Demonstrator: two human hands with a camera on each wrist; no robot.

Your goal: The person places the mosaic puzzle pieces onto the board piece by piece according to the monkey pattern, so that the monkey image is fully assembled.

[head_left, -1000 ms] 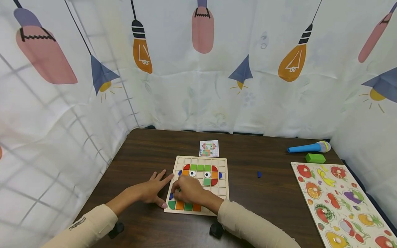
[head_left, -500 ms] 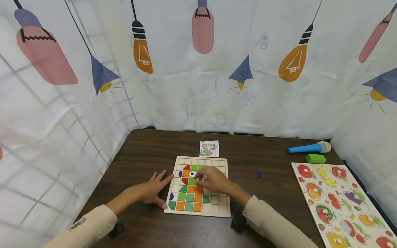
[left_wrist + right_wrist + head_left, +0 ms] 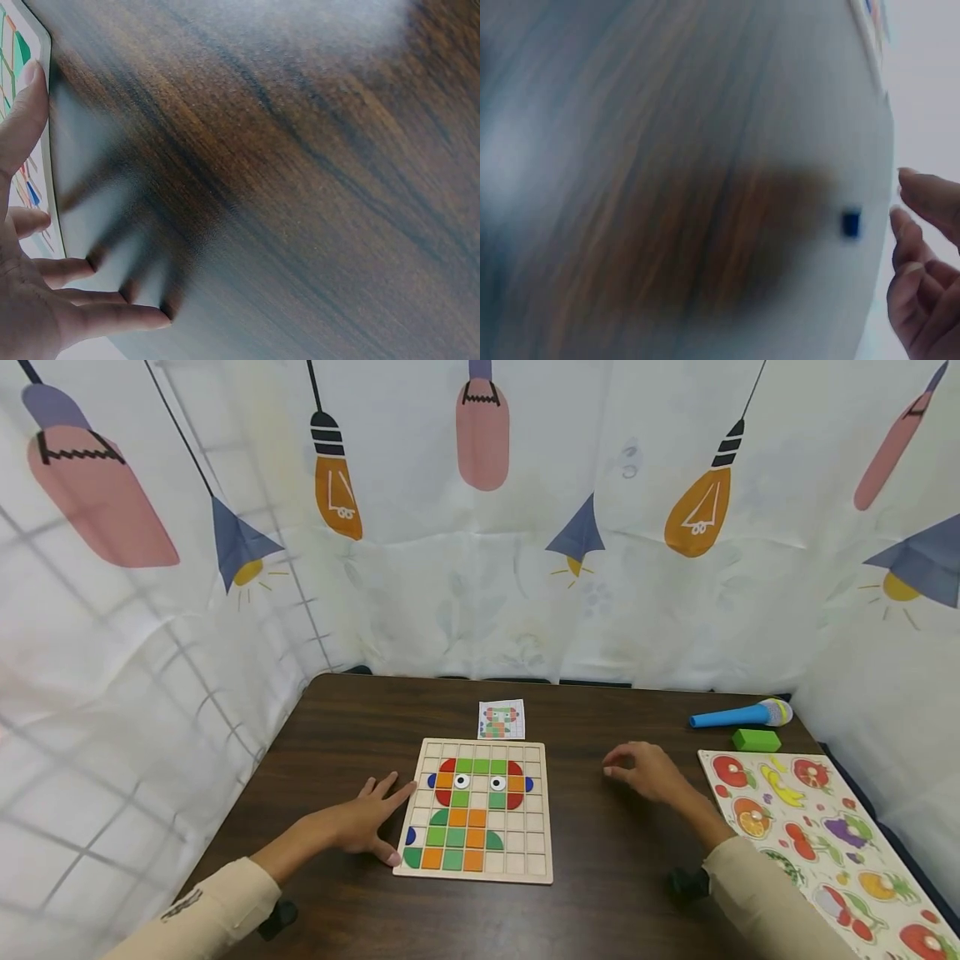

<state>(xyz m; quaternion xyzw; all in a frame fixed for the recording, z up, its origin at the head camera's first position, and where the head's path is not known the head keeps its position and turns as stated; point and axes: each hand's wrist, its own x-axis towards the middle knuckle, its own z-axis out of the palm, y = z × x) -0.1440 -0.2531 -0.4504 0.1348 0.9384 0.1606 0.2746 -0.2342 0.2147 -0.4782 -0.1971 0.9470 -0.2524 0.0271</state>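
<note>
A wooden grid board (image 3: 536,827) lies on the dark table, bearing red, orange, green and blue pieces and two eye tiles (image 3: 462,782). My left hand (image 3: 363,821), fingers spread, rests at the board's left edge. Thumb and index fingertip touch its rim. To the right of the board, my right hand (image 3: 647,770) is over the table with loosely bent fingers and holds nothing visible. In the right wrist view, a small blue piece (image 3: 851,223) lies on the table a little apart from that hand's fingertips; in the head view the hand hides it.
A small printed pattern card (image 3: 502,720) lies behind the board. At the right are a blue toy microphone (image 3: 738,716), a green block (image 3: 756,741) and a fruit puzzle board (image 3: 798,818). A patterned curtain (image 3: 450,593) hangs behind the table.
My right hand has moved from over the board rightward to the spot where the blue piece lies. It uncovers the pieces on the board. The left hand has stayed at the edge.
</note>
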